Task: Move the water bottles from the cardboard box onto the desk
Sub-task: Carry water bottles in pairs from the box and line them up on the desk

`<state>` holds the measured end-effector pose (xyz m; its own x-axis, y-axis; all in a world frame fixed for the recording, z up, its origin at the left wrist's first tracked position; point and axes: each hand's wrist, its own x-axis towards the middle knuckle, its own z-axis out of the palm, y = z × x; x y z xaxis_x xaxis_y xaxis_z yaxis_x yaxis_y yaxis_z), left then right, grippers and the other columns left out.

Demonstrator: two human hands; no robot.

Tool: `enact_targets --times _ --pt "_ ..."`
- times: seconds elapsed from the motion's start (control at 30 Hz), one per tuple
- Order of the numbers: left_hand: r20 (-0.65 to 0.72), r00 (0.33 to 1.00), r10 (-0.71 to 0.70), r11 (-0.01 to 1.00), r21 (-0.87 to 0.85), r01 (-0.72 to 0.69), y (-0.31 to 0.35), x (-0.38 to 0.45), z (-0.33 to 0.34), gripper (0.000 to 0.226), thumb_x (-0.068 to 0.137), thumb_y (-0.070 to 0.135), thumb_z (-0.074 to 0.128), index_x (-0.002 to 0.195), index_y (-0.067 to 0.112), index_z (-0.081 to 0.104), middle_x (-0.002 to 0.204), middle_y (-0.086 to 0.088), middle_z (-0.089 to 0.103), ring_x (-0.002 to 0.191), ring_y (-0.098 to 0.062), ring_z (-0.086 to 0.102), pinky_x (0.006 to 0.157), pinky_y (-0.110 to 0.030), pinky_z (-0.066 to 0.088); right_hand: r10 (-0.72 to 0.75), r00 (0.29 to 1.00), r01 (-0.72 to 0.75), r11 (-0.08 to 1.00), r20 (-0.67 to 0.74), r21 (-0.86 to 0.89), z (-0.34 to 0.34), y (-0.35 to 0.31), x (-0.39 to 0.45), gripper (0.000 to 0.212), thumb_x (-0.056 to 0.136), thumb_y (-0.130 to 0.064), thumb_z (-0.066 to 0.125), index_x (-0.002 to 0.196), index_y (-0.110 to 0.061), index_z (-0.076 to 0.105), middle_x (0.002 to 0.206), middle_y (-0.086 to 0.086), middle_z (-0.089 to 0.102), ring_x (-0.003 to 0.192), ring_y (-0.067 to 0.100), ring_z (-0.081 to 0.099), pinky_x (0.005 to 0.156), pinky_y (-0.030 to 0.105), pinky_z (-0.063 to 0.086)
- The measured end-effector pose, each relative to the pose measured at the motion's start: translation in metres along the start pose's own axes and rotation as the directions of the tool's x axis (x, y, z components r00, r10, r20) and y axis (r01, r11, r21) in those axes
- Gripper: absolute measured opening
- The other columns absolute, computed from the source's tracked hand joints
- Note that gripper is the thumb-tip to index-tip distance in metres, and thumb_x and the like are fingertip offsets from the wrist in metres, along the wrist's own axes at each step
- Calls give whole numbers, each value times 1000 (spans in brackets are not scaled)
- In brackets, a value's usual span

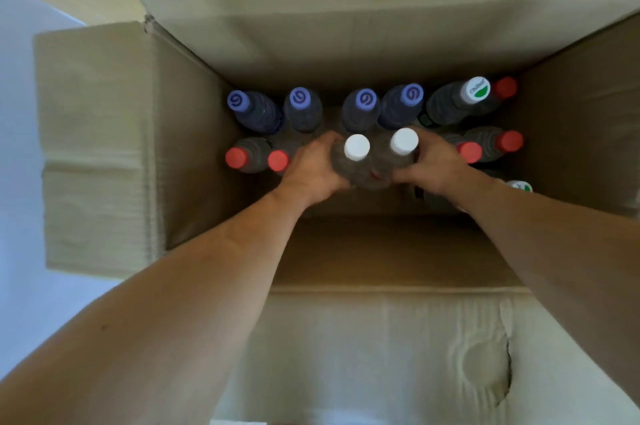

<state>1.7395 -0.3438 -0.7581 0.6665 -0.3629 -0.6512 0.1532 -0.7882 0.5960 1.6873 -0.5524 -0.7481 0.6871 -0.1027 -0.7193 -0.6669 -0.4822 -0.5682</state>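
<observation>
1. Pale floor or surface shows at the left edge; I cannot tell which. The open cardboard box fills the rest of my view, flaps folded outward, brown inner walls in shadow.
2. Bottles stand upright inside the box, seen from above: clear ribbed plastic, dim in the shade, caps the clearest feature.
3. Count by cap: four purple-capped bottles along the far row; five red-capped bottles, two left, three right; two bottles with green-and-white caps, one far right, one partly hidden under the right forearm; two white-capped bottles at centre.
4. Left hand curls round the left white-capped bottle; right hand grips the right white-capped bottle. Both bottles touch, side by side, within the box.
</observation>
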Motion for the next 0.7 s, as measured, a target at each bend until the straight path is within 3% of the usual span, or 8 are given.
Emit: enact_targets --times 0.1,0.17,0.23,0.3,0.43,0.5,0.6,0.7 --pt "12 999 -46 988 -149 47 17 -17 -21 58 60 36 89 110 31 60 101 18 66 99 -7 62 78 -22 48 54 996 -62 991 66 121 -26 -16 -15 66 64 -14 91 124 -27 65 108 -9 73 107 13 65 94 29 50" --pt "61 996 -70 971 -224 82 33 -30 -38 54 61 37 88 110 30 66 101 15 72 100 -5 65 87 -28 53 44 990 -77 967 136 245 -43 -30 -31 61 66 -7 89 121 -23 68 106 -3 76 105 16 69 101 35 50" --pt "113 991 -76 930 -350 111 50 -43 -55 47 71 20 86 115 23 70 107 5 75 105 -14 69 99 -41 53 24 979 -100 921 204 375 -57 -45 -47 54 71 2 83 119 -18 68 108 2 76 107 20 71 102 38 51" --pt "157 985 -71 856 -497 141 72 -60 -75 42 79 8 79 119 17 70 111 -4 76 109 -23 69 101 -41 53 22 968 -141 872 250 469 -74 -64 -64 49 77 6 75 118 -19 68 111 2 76 111 23 69 100 35 51" --pt "238 970 -39 729 -657 191 126 -97 -114 27 90 15 69 117 21 69 113 -8 75 109 -25 69 93 -40 52 39 957 -206 789 287 579 -110 -110 -107 50 71 -12 76 119 -26 65 111 3 76 110 23 69 102 37 47" --pt "222 975 -22 690 -703 176 156 -117 -135 20 93 21 67 112 21 71 109 -9 76 106 -26 70 91 -43 56 33 964 -201 744 265 638 -130 -136 -134 59 65 -20 76 122 -23 63 112 5 75 109 25 69 98 38 49" --pt "160 987 24 625 -773 110 205 -143 -160 19 94 28 65 109 17 70 105 -8 76 95 -26 74 74 -37 60 24 977 -172 680 212 713 -166 -176 -176 66 65 -28 78 128 -16 60 117 11 73 106 27 70 91 41 53" --pt "100 992 80 570 -821 37 259 -172 -187 39 94 38 63 115 7 71 113 -20 73 101 -37 71 90 -45 58 2 984 -140 616 176 775 -201 -219 -217 71 70 -35 77 134 -10 58 128 17 67 120 37 63 103 54 48"
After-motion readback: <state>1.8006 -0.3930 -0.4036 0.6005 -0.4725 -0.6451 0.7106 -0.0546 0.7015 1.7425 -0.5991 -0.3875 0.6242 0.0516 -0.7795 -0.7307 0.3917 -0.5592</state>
